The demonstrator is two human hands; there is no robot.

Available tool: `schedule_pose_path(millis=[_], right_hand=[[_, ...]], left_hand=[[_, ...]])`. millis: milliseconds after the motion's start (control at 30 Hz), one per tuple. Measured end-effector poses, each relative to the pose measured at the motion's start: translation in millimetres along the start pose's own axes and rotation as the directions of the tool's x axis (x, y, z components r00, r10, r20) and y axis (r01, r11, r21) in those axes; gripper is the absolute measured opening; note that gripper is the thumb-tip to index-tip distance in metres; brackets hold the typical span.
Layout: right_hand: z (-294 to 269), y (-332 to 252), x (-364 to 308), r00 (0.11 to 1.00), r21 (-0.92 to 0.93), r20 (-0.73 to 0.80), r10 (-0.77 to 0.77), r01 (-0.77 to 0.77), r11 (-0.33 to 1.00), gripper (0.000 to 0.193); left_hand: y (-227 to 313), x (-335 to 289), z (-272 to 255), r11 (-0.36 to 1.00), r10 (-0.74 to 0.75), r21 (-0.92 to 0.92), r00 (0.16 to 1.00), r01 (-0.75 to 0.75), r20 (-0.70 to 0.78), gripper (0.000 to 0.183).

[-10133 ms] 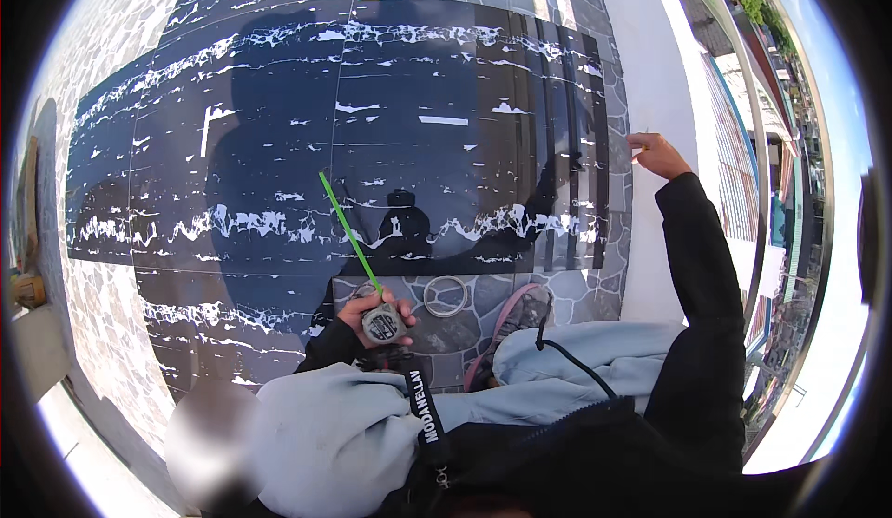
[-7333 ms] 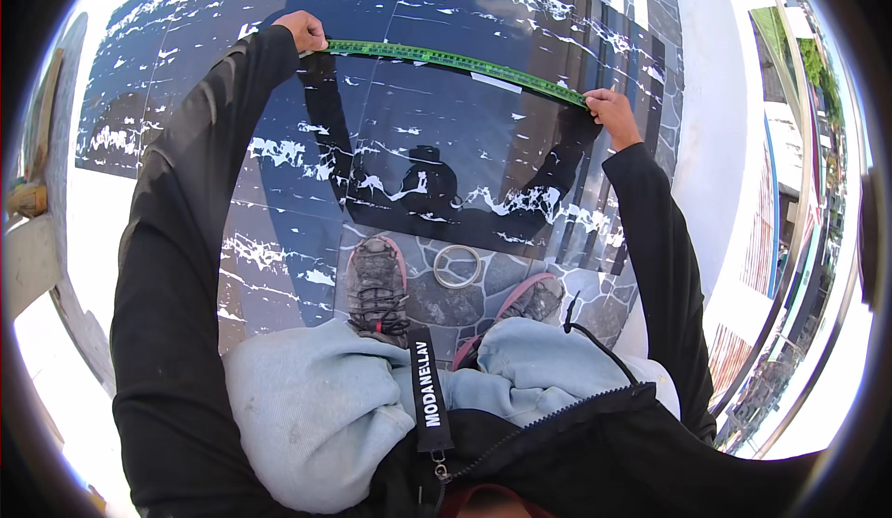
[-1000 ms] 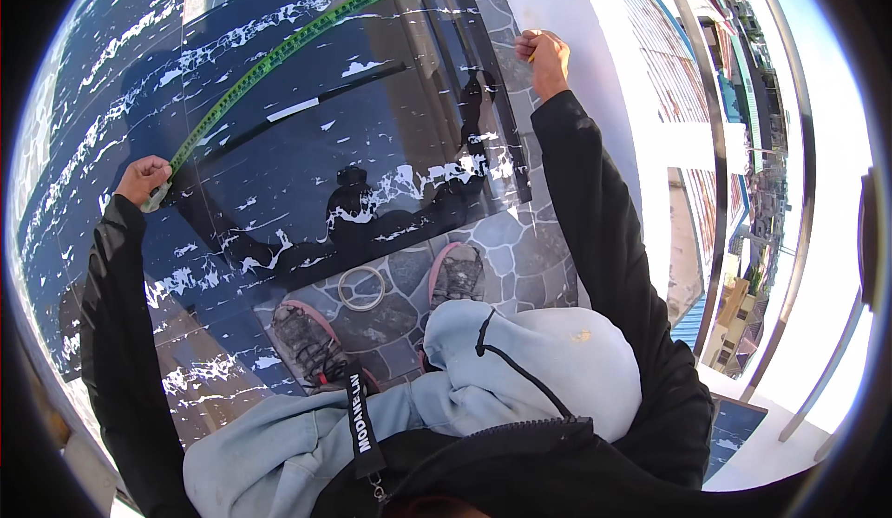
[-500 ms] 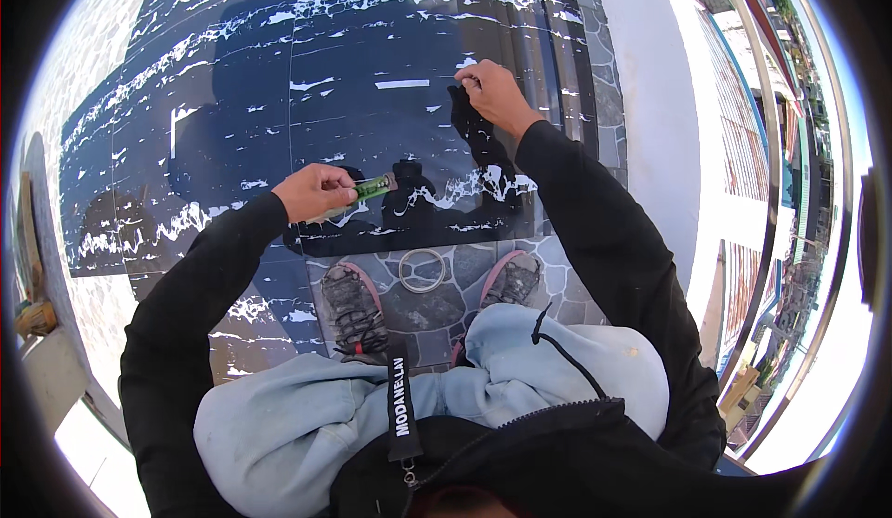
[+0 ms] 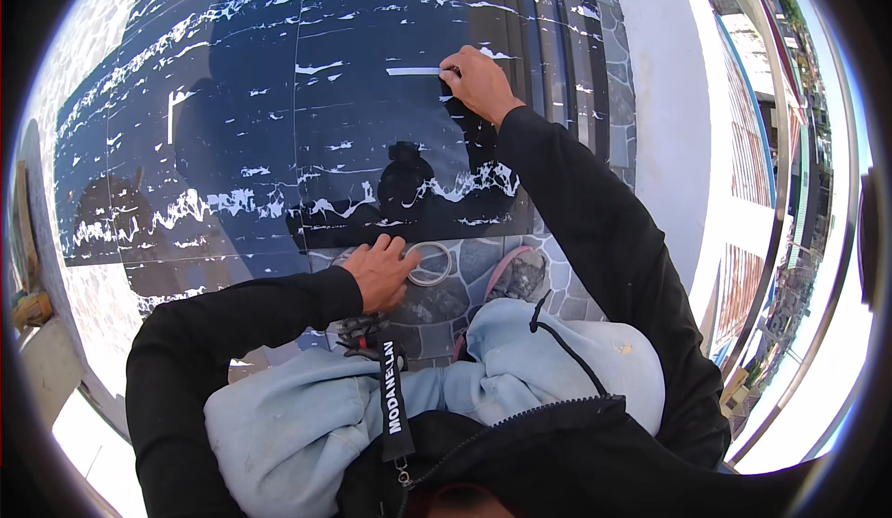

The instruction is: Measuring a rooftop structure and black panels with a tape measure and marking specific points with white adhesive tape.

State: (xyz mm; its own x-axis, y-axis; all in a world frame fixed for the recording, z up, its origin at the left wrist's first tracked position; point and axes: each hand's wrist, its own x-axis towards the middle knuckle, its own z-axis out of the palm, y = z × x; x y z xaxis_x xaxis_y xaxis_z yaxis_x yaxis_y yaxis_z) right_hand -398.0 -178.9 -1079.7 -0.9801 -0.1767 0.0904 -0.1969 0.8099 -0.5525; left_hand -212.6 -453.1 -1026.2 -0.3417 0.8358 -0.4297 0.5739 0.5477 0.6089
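Note:
My right hand (image 5: 479,83) is closed, thumb and forefinger pinched at the right end of a short white strip of tape (image 5: 412,71). The strip lies on a glossy dark surface with white marble-like veins (image 5: 372,114), which mirrors my outline. Down by my feet, my left hand (image 5: 381,274) hangs palm down with fingers apart, beside a pale ring (image 5: 429,265) that looks like a roll of tape. Whether its fingertips touch the ring I cannot tell. No green object shows in or around this hand; its underside is hidden.
Another white strip (image 5: 171,117) is on the dark surface at the left. My shoe (image 5: 517,276) stands on stone-patterned flooring (image 5: 469,258) at the near edge; the other is mostly behind my left arm. A white wall ledge (image 5: 664,81) runs along the right.
My left hand has moved right and nearer, from over the dark surface to beside the ring; the small green object it held is out of sight. My right hand has moved left to the strip's end.

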Motion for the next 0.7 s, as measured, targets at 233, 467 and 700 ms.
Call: schedule_pose_path(millis=[233, 467, 700], right_hand=[[2.1, 1.9, 10.2, 0.997, 0.037, 0.045, 0.063, -0.065, 0.997, 0.015], [8.9, 2.6, 1.4, 0.997, 0.183, -0.052, 0.056, -0.046, 0.982, 0.013], [13.5, -0.5, -10.1, 0.991, 0.052, -0.122, -0.045, 0.052, 0.997, 0.013]], left_hand=[[-2.6, -4.2, 7.8, 0.982, 0.087, 0.168, 0.996, -0.089, 0.017, 0.054], [-3.0, -6.0, 9.3, 0.986, 0.085, 0.147, 0.996, -0.083, -0.006, 0.051], [-4.5, -6.5, 7.1, 0.991, 0.074, 0.116, 0.997, -0.072, -0.015, 0.05]])
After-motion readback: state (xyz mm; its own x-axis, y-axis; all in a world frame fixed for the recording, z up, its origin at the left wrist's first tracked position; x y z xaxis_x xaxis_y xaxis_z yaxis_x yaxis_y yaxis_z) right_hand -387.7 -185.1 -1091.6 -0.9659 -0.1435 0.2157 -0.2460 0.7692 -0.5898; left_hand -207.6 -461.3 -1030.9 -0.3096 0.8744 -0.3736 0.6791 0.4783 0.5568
